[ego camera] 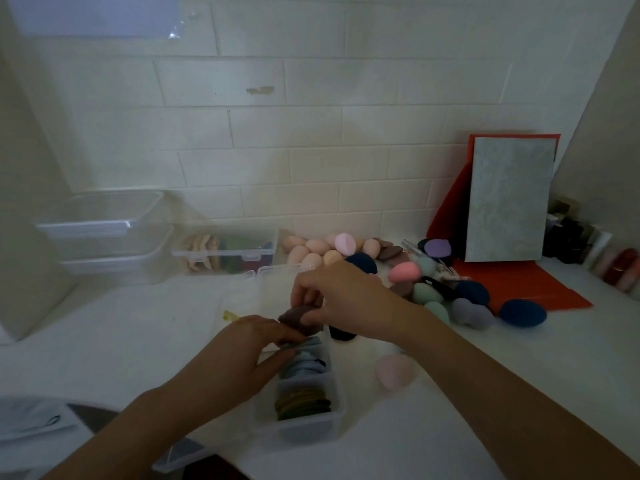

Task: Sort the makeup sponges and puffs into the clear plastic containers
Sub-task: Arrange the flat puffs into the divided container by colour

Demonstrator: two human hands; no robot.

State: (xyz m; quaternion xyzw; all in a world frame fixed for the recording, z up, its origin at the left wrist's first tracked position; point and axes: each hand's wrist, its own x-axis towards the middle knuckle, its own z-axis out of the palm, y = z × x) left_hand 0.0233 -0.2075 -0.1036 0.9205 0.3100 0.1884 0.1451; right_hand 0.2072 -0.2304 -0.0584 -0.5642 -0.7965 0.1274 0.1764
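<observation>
Over the divided box [332, 420], the right hand [343, 299] pinches a brown puff [298, 318]; the left hand [242, 344] touches its near edge, grip unclear. Olive puffs [303, 405] and blue puffs [304, 365] already fill compartments, and a far box [225, 252] holds more. By my reckoning much is left: many sponges [433, 282] lie loose at far right.

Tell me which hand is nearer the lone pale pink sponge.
Right. The right hand is just beyond the pale pink sponge, up-left; the left hand is farther left, across the clear divided container.
</observation>
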